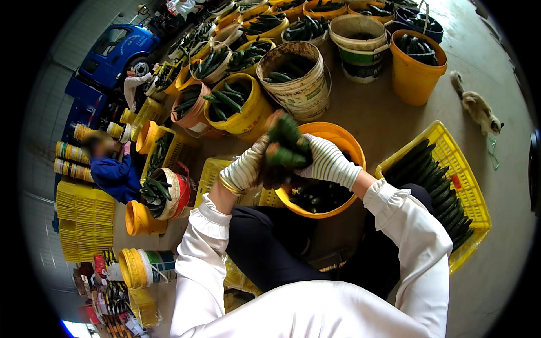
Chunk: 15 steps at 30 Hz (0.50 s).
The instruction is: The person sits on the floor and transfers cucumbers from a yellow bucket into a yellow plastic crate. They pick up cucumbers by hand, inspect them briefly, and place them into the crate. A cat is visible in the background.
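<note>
Several dark green cucumbers (287,139) are bunched between my two hands, blurred by motion. My left hand (247,167), in a striped knit glove, grips the bunch from the left. On the other side my right hand (327,162), gloved the same way, holds its right end. Beneath the hands stands an orange bucket (357,143) with more cucumbers (319,196) inside. To the right, a yellow plastic crate (471,198) holds a neat row of cucumbers (431,181). Part of another yellow crate (211,173) shows behind my left hand.
Buckets of cucumbers crowd ahead, among them a dirty white bucket (296,93) and a yellow bucket (249,114). A cat (477,105) is on the floor at right. At left are a person in blue (114,173), stacked yellow crates (84,219) and a blue truck (114,50).
</note>
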Motion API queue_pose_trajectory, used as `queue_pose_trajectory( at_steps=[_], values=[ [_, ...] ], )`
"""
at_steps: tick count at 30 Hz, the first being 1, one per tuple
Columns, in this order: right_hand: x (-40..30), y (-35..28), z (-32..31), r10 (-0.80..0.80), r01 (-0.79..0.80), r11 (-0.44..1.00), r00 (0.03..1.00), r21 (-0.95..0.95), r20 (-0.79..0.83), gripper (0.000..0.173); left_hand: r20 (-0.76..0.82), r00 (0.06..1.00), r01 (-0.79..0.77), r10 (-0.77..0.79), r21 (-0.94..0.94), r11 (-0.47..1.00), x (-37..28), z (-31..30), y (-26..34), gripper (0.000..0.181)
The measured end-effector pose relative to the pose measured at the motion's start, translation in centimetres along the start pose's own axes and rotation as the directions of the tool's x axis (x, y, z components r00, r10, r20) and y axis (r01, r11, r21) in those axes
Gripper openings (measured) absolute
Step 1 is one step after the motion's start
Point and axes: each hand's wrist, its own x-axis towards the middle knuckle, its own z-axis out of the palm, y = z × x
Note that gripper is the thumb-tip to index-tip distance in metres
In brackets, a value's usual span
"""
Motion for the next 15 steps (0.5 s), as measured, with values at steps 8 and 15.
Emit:
queue_pose_trajectory(
  at_steps=[8,15],
  values=[
    [-1.1,-0.6,-0.3,0.392,-0.407,0.026,0.844,0.913,0.365,0.032,0.035,0.943,-0.328,0.33,-0.058,0.943,4.1,-1.7,-1.9,0.035],
    [-1.0,-0.5,-1.0,0.571,-0.246,0.018,0.798,0.969,0.192,0.03,-0.058,0.794,-0.513,0.605,0.468,0.719,4.5,2.0,-6.0,0.049]
  ],
)
